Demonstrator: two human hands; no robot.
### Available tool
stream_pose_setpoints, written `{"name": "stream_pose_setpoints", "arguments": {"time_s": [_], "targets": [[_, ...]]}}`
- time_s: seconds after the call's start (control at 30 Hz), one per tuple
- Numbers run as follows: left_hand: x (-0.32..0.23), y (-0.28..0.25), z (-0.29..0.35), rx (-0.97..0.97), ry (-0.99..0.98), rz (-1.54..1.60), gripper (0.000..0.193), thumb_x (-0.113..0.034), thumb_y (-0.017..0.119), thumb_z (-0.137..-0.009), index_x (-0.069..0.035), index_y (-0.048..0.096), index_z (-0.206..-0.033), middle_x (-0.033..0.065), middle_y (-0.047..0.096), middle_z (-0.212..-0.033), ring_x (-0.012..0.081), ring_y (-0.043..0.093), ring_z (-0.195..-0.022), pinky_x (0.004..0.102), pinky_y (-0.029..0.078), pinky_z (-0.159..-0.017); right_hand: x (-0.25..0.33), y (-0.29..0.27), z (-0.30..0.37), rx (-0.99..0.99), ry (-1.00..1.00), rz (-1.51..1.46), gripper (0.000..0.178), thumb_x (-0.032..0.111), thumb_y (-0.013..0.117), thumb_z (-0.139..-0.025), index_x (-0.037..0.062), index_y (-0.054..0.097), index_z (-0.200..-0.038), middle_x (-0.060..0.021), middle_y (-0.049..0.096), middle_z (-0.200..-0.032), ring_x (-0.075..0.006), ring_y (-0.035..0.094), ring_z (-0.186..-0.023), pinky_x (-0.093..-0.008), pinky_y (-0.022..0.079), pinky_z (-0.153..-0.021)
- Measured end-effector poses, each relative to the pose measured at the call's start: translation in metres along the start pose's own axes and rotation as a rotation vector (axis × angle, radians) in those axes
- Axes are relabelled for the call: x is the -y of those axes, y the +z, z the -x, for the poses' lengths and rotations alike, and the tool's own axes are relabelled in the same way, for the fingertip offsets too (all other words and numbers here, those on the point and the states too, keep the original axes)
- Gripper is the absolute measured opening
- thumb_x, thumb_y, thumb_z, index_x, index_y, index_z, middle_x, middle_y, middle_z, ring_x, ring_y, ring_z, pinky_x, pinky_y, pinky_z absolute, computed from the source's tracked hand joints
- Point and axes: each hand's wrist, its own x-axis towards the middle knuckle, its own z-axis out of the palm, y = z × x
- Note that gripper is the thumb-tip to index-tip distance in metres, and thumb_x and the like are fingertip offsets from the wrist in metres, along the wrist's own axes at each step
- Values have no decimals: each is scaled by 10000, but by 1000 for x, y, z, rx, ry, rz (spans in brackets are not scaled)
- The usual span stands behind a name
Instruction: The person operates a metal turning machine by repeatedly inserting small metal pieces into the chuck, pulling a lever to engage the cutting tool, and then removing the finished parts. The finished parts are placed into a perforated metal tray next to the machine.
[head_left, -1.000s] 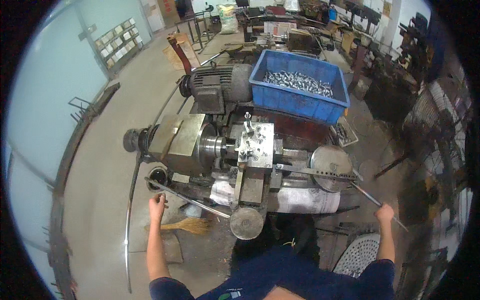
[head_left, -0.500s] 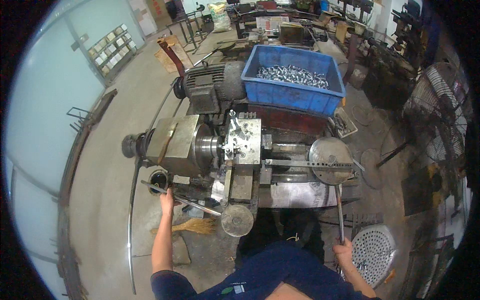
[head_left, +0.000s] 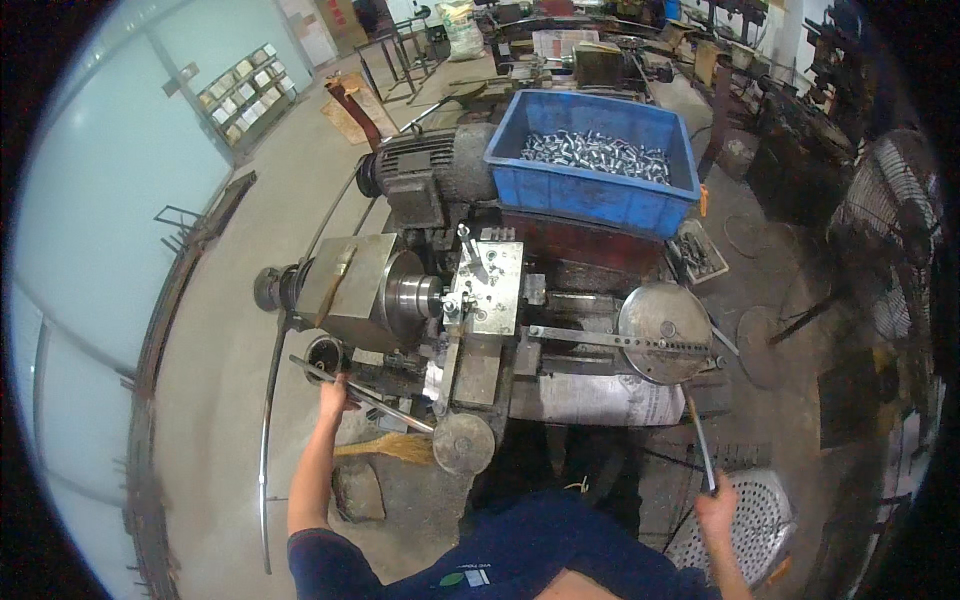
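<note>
My left hand (head_left: 335, 394) is closed around a long metal lever (head_left: 393, 413), which runs to a small round disc (head_left: 464, 444) at the front of a lathe. Over on the right, my right hand (head_left: 714, 506) grips a second lever (head_left: 702, 440) joined to a larger metal disc (head_left: 655, 312). A flat bar with a row of holes (head_left: 585, 338) lies across this disc. Between my hands, a steel tool block (head_left: 500, 292) sits close against the lathe's round chuck (head_left: 412, 297). Whether a workpiece is in the chuck is too small to tell.
Behind the lathe, a blue crate (head_left: 590, 195) holds many small shiny metal parts. A motor (head_left: 425, 170) stands left of it. A perforated stool seat (head_left: 755, 525) is by my right hand, a straw broom (head_left: 390, 447) lies below my left, and a fan (head_left: 890, 235) stands right.
My right hand has swung its lever to the right, and the large disc has turned slightly. My left hand keeps its hold, with its lever's disc a little further left. The whole view has shifted slightly.
</note>
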Motion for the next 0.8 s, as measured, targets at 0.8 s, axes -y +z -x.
{"name": "stream_pose_setpoints", "arguments": {"time_s": [0.8], "targets": [[132, 81, 5, -147, 173, -1051, 418, -440, 555, -785, -35, 588, -883, 160, 632, -847, 338, 610, -824, 421, 493, -684, -17, 69, -45, 55, -88, 122, 404, 99, 605, -543, 16, 624, -937, -188, 594, -983, -358, 567, -915, -389, 454, -807]]}}
